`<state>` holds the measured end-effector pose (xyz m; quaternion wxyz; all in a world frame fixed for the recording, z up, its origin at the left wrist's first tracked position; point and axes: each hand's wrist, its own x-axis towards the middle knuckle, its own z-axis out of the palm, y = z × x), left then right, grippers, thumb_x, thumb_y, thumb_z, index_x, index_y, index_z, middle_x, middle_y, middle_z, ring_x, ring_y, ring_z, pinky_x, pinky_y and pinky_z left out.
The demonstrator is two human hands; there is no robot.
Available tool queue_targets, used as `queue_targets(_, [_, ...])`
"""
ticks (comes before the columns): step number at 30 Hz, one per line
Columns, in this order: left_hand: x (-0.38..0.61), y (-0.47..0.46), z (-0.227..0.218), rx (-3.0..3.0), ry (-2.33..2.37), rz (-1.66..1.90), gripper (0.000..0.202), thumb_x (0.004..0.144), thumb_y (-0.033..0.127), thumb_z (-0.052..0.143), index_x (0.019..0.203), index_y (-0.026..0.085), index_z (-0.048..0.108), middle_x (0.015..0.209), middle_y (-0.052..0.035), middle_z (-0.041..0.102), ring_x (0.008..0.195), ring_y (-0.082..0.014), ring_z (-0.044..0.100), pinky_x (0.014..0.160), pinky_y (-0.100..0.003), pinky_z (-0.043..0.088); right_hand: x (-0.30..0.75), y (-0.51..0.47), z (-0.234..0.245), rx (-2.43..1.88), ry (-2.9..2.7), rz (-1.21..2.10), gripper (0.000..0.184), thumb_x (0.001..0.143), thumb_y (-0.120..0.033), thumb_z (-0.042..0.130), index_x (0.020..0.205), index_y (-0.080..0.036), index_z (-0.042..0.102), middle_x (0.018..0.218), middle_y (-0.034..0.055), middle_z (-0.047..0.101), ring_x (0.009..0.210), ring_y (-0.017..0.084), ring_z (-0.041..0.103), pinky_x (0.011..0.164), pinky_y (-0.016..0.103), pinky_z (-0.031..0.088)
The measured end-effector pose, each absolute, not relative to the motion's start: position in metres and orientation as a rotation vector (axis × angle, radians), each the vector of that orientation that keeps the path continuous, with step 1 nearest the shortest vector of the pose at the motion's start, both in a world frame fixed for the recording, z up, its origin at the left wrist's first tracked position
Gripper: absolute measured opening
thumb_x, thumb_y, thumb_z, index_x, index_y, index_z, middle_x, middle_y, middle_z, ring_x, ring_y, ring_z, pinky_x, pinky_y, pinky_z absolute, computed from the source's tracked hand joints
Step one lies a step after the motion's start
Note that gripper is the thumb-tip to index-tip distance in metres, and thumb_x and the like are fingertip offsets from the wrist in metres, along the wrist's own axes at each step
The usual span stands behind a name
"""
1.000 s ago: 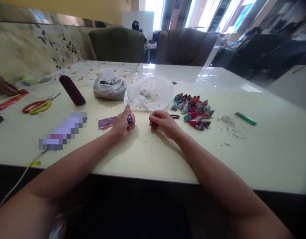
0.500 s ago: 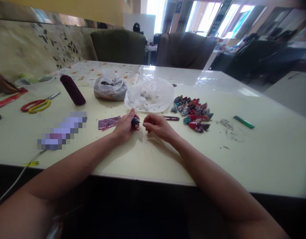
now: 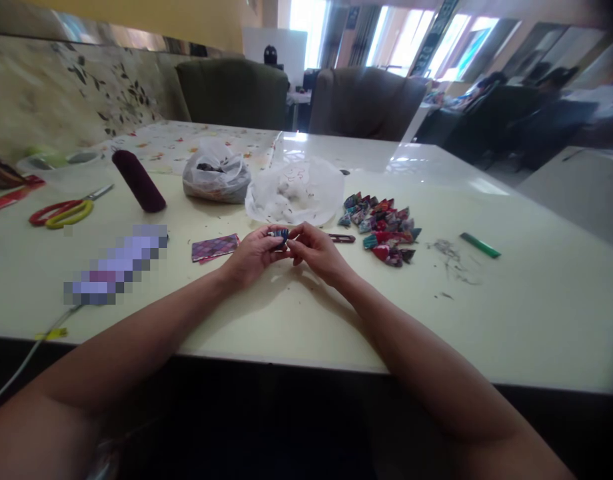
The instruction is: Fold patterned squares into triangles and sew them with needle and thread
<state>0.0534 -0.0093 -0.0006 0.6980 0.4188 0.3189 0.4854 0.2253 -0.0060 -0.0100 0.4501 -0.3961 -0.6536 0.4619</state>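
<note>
Between the fingers of my left hand [image 3: 254, 253] is a small dark blue patterned fabric piece [image 3: 280, 235], held above the table. My right hand [image 3: 314, 250] meets it from the right, thumb and fingertips pinched at the piece's edge; whatever lies in that pinch is too small to make out. Left of my hands are flat patterned fabric patches [image 3: 214, 247]. Just behind my right hand lie thread snips [image 3: 342, 238], partly covered by it. Farther right sits a group of small stuffed fabric triangles [image 3: 386, 223] in several colours.
A plastic bag with white stuffing [image 3: 296, 193] and another knotted bag [image 3: 216, 175] stand behind my hands. To the left are a dark maroon thread cone [image 3: 138, 181], scissors [image 3: 71, 210] and a blurred-out device [image 3: 116, 267]. At right lie thread scraps [image 3: 451, 257] and a green strip [image 3: 480, 245].
My right hand has come in against the blue fabric piece, closing the gap between the hands. My left hand has turned, showing more of the piece. The view has shifted slightly.
</note>
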Motion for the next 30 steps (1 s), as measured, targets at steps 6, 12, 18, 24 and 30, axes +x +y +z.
queue_targets(6, [0.0518,-0.0103,-0.0028,1.066,0.776,1.103,0.023,0.079,0.012,0.071,0.101,0.016,0.065,0.098,-0.0036,0.067,0.083,-0.0138,0.065,0.091,-0.036,0.055,0.2255,-0.0046,-0.0111,-0.94,-1.575,1.119,0.023,0.084,-0.038,0.068,0.091,-0.02,0.055,0.063,-0.0054,0.06,0.054,0.01,0.058,0.053,0.023,0.046])
queue_targets(12, [0.0522,-0.0115,-0.0012,1.135,0.823,1.08,0.029,0.075,0.009,0.072,0.102,0.016,0.062,0.096,-0.0023,0.067,0.079,-0.0128,0.066,0.084,-0.032,0.055,0.2264,-0.0035,-0.0109,-0.928,-1.58,1.089,0.016,0.082,-0.032,0.065,0.081,-0.019,0.056,0.063,-0.0042,0.059,0.054,0.009,0.057,0.053,0.024,0.047])
queue_targets(18, [0.051,-0.0091,-0.0033,1.18,0.825,1.08,0.026,0.075,0.011,0.073,0.098,0.014,0.064,0.092,-0.0026,0.066,0.078,-0.0127,0.066,0.083,-0.031,0.056,0.227,-0.0056,-0.0075,-0.979,-1.636,1.044,0.01,0.082,-0.025,0.06,0.077,-0.018,0.056,0.062,-0.0025,0.06,0.054,0.01,0.057,0.054,0.024,0.048])
queue_targets(24, [0.049,-0.0066,-0.0041,1.293,0.828,1.097,0.023,0.076,0.014,0.074,0.097,0.015,0.064,0.089,-0.002,0.067,0.078,-0.0128,0.066,0.081,-0.03,0.056,0.2271,-0.0074,-0.0046,-1.018,-1.643,1.015,0.01,0.084,-0.025,0.059,0.079,-0.017,0.057,0.063,-0.0021,0.06,0.054,0.01,0.057,0.053,0.023,0.048])
queue_targets(30, [0.0489,-0.0071,-0.0045,1.169,0.766,1.063,0.022,0.075,0.011,0.075,0.094,0.014,0.065,0.089,-0.0025,0.069,0.078,-0.0132,0.068,0.084,-0.031,0.056,0.2264,-0.0081,-0.0023,-0.973,-1.635,1.064,0.009,0.081,-0.023,0.06,0.077,-0.017,0.056,0.062,-0.0023,0.06,0.053,0.01,0.059,0.053,0.024,0.049])
